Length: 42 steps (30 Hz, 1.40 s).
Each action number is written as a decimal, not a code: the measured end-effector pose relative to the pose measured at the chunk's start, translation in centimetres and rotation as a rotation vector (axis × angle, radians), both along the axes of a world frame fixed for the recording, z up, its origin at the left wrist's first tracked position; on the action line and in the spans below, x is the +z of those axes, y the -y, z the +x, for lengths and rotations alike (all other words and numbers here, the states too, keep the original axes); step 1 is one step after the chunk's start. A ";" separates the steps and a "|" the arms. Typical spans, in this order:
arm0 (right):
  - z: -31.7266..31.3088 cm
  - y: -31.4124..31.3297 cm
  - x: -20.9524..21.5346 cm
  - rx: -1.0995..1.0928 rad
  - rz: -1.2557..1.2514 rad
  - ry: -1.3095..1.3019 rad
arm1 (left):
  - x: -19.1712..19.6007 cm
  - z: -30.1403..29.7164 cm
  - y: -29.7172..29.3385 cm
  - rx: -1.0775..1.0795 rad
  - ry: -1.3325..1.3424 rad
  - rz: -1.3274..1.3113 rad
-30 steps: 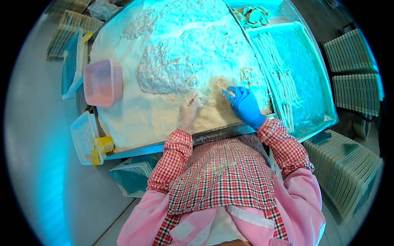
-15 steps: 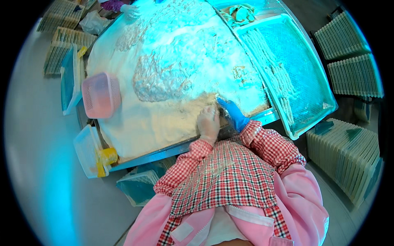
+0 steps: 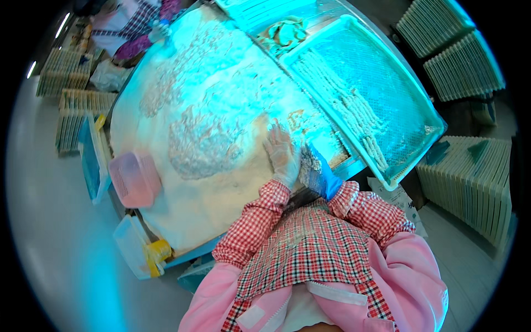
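My left hand (image 3: 283,154), in a thin clear glove, lies flat with fingers spread on the pale powder (image 3: 193,213) near the table's front edge. Close to its right is my right hand (image 3: 319,174), in a blue glove dusted with white. Its fingers point away from me, stretched out, with nothing visible in them. Beyond my hands, a wide lumpy mass (image 3: 202,144) coated in powder covers the middle of the table. What it is made of I cannot tell. Small brownish crumbs (image 3: 298,119) lie ahead of my right hand.
At the right, a mesh tray (image 3: 412,94) holds rows of white-coated strips (image 3: 354,110). A pink basket (image 3: 134,180) sits at the left edge, near a clear bin (image 3: 131,246) with yellow tape. Stacked trays (image 3: 467,185) stand around. Another person's gloved hand (image 3: 159,30) is at the far left.
My view has shifted, so the table sits lower and turned. My left hand has gone from curled at the edge to spread flat farther in; my right hand has drawn back slightly.
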State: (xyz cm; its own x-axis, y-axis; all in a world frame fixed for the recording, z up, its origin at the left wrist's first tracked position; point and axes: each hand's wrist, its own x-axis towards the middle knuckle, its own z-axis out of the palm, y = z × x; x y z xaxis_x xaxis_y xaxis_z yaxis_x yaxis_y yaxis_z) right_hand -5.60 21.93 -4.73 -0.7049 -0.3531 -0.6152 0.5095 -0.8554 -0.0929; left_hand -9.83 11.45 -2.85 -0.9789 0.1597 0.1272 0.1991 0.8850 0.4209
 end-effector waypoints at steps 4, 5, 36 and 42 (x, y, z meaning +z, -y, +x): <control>-2.7 -7.0 6.8 0.140 0.489 -0.011 | 2.6 -6.9 -1.8 0.101 0.171 1.082; -3.5 -9.2 8.1 0.219 0.626 -0.028 | 2.6 -9.1 -0.5 0.064 0.083 0.788; -10.5 -32.6 -8.5 0.196 1.568 -0.472 | 3.3 2.2 12.1 0.285 0.195 0.032; -15.5 -28.1 -6.2 0.226 1.600 -0.496 | 1.2 0.5 8.0 0.167 -0.028 0.070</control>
State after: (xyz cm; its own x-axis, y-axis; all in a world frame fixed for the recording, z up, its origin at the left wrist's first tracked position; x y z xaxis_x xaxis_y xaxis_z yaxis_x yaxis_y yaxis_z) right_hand -21.12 50.01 -10.92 -0.9522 0.2467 -0.1802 0.2572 0.3291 -0.9086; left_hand -9.36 3.49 -1.66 -0.9870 -0.0147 0.1598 0.0646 0.8752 0.4794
